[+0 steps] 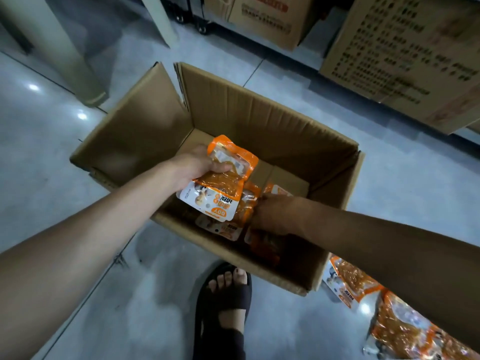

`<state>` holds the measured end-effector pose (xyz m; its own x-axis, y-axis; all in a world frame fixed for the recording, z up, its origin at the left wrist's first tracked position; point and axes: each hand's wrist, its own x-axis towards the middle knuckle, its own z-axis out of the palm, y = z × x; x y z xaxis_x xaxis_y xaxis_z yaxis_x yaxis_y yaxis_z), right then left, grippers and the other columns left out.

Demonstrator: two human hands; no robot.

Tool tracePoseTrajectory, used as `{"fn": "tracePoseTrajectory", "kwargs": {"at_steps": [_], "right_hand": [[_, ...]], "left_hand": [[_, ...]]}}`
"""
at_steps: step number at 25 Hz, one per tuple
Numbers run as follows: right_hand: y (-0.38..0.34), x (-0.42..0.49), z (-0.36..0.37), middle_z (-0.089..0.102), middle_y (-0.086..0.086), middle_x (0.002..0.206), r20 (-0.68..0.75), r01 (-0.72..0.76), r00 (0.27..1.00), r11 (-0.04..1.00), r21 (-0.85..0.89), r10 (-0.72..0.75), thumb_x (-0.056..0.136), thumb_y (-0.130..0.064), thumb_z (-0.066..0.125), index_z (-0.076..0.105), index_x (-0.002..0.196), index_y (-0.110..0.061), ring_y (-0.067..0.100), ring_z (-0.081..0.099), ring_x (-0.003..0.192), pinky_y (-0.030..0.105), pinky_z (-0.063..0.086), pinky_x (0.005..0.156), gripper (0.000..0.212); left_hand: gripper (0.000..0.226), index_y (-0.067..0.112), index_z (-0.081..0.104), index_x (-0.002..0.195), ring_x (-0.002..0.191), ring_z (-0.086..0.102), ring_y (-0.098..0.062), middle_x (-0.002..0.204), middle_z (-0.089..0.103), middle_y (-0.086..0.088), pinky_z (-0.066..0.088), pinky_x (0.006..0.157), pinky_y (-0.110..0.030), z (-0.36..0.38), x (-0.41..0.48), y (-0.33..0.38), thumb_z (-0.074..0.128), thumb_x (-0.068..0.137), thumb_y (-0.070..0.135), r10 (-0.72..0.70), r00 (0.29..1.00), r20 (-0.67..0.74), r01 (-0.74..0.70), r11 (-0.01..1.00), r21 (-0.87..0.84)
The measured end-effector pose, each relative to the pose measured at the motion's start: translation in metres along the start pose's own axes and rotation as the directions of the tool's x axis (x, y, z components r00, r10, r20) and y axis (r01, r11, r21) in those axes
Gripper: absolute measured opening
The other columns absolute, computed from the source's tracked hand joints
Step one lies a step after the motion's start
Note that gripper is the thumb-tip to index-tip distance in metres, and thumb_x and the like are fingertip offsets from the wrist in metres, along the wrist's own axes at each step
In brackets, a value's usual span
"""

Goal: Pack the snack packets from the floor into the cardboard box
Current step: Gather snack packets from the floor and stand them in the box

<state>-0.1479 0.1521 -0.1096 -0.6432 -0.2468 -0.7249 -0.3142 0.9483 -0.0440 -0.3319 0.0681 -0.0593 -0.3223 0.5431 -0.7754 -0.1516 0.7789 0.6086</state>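
An open cardboard box [259, 118] stands on the tiled floor in the middle of the view. My left hand [197, 165] holds orange-and-white snack packets [220, 183] over the box's near side. My right hand [275, 214] reaches down inside the box and rests on the packets lying there [223, 228]; its fingers are hidden, so its grip cannot be made out. More snack packets [389, 315] lie in a pile on the floor at the lower right, partly hidden by my right forearm.
Printed cardboard cartons [405, 55] stand along the far right and back [267, 16]. A pale table leg [67, 61] rises at the far left, and castor wheels [202, 28] show at the back. My sandalled foot [226, 302] is just in front of the box.
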Motion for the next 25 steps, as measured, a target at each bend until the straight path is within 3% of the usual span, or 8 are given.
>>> {"fn": "tracePoseTrajectory", "kwargs": {"at_steps": [3, 6, 9, 12, 15, 19, 22, 25], "right_hand": [[-0.010, 0.001, -0.001, 0.049, 0.013, 0.141, -0.042, -0.102, 0.994, 0.993, 0.062, 0.104, 0.093, -0.023, 0.050, 0.048, 0.138, -0.017, 0.035, 0.043, 0.133, 0.051, 0.033, 0.111, 0.045], [0.003, 0.002, -0.001, 0.052, 0.009, 0.137, -0.126, -0.076, 0.988, 0.991, 0.109, 0.089, 0.091, -0.019, 0.056, 0.048, 0.136, -0.020, 0.032, 0.052, 0.124, 0.045, 0.043, 0.104, 0.046], [-0.004, 0.000, 0.002, 0.051, 0.008, 0.139, -0.084, -0.108, 0.989, 0.984, 0.143, 0.121, 0.089, -0.030, 0.057, 0.049, 0.136, -0.022, 0.032, 0.050, 0.128, 0.047, 0.037, 0.108, 0.048], [-0.003, -0.016, -0.011, 0.054, 0.007, 0.135, -0.112, -0.200, 0.963, 0.933, 0.300, 0.243, 0.089, -0.029, 0.056, 0.055, 0.130, -0.020, 0.029, 0.052, 0.125, 0.040, 0.039, 0.104, 0.041], [0.016, -0.051, -0.029, 0.065, 0.010, 0.118, -0.255, -0.293, 0.806, 0.734, 0.613, 0.535, 0.091, -0.025, 0.051, 0.061, 0.119, -0.023, 0.032, 0.063, 0.110, 0.039, 0.053, 0.088, 0.030], [0.023, -0.083, -0.036, 0.067, 0.005, 0.118, -0.289, -0.284, 0.596, 0.534, 0.796, 0.749, 0.095, -0.029, 0.048, 0.064, 0.113, -0.028, 0.030, 0.063, 0.108, 0.046, 0.053, 0.089, 0.025], [0.012, -0.081, -0.034, 0.067, 0.007, 0.119, -0.249, -0.253, 0.609, 0.482, 0.839, 0.753, 0.095, -0.032, 0.048, 0.064, 0.114, -0.030, 0.031, 0.063, 0.108, 0.046, 0.053, 0.090, 0.025], [0.006, -0.084, -0.031, 0.068, 0.008, 0.118, -0.250, -0.214, 0.656, 0.493, 0.843, 0.712, 0.095, -0.031, 0.050, 0.064, 0.116, -0.028, 0.031, 0.063, 0.109, 0.046, 0.053, 0.090, 0.026]], "left_hand": [[0.058, 0.017, 0.054, 0.129, 0.105, 0.069, -0.034, 0.118, 0.069, -0.012, 0.054, 0.094, -0.056, -0.004, -0.003, 0.002, 0.082, 0.078, 0.019, -0.031, 1.000, 0.000, 0.031, 0.999, 0.037], [0.048, 0.016, 0.056, 0.121, 0.108, 0.068, -0.034, 0.119, 0.069, -0.013, 0.052, 0.097, -0.055, -0.009, -0.006, 0.002, 0.081, 0.079, 0.015, -0.049, 0.999, 0.002, 0.049, 0.997, 0.056], [0.043, 0.015, 0.059, 0.115, 0.108, 0.068, -0.035, 0.118, 0.070, -0.014, 0.052, 0.098, -0.056, -0.008, -0.006, 0.002, 0.082, 0.078, 0.012, -0.090, 0.996, -0.013, 0.090, 0.995, 0.040], [0.048, 0.010, 0.063, 0.118, 0.106, 0.070, -0.033, 0.116, 0.072, -0.014, 0.053, 0.097, -0.055, 0.002, -0.004, 0.003, 0.084, 0.074, 0.010, -0.122, 0.992, 0.009, 0.121, 0.991, 0.063], [0.059, 0.008, 0.060, 0.126, 0.111, 0.067, -0.032, 0.119, 0.071, -0.014, 0.051, 0.100, -0.052, 0.011, -0.002, 0.006, 0.084, 0.072, 0.011, -0.178, 0.983, 0.037, 0.176, 0.983, 0.049], [0.056, 0.006, 0.056, 0.128, 0.123, 0.058, -0.031, 0.122, 0.067, -0.010, 0.051, 0.093, -0.043, 0.037, -0.002, 0.004, 0.080, 0.078, 0.011, -0.213, 0.977, 0.017, 0.207, 0.963, 0.171], [0.060, 0.004, 0.057, 0.132, 0.128, 0.055, -0.034, 0.135, 0.061, -0.014, 0.043, 0.108, -0.044, 0.052, 0.006, -0.010, 0.082, 0.077, 0.011, -0.167, 0.986, -0.001, 0.158, 0.932, 0.328], [0.056, 0.004, 0.053, 0.136, 0.132, 0.051, -0.035, 0.139, 0.057, -0.014, 0.040, 0.106, -0.036, 0.055, 0.009, -0.014, 0.075, 0.085, 0.014, -0.179, 0.983, 0.030, 0.153, 0.908, 0.389]]}}
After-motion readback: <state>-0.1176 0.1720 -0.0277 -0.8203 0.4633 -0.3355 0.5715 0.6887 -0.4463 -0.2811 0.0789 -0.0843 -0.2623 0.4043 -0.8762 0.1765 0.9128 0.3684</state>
